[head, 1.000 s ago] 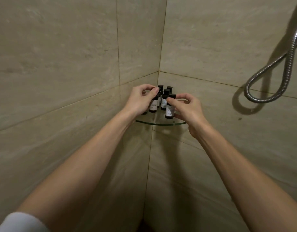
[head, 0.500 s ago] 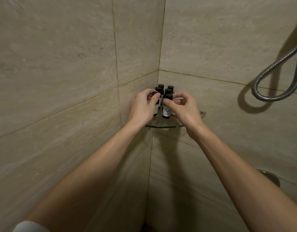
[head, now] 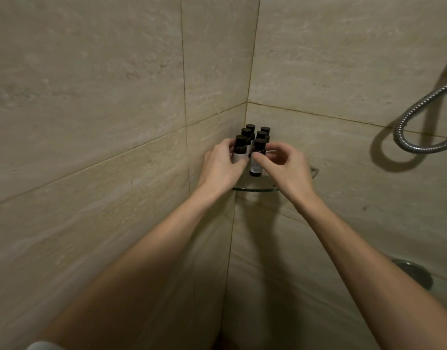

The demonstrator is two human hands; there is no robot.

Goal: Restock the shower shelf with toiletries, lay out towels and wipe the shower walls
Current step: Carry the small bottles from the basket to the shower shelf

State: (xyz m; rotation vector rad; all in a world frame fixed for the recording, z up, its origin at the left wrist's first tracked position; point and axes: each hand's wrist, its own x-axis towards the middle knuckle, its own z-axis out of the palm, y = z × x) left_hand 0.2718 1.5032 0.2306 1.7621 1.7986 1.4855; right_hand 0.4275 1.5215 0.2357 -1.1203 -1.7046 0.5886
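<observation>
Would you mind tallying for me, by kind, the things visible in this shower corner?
Small dark-capped bottles: 6
Glass corner shelf: 1
Metal shower hose: 1
Round metal wall fitting: 1
Total: 9

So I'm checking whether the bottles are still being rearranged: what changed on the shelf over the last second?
Little changed. The left hand still grips the front left bottle, and the right hand still pinches the front right bottle; both bottles seem nudged slightly closer to the four behind. Nothing was let go. All six stay upright on the glass shelf; the shower hose hangs as before.
</observation>
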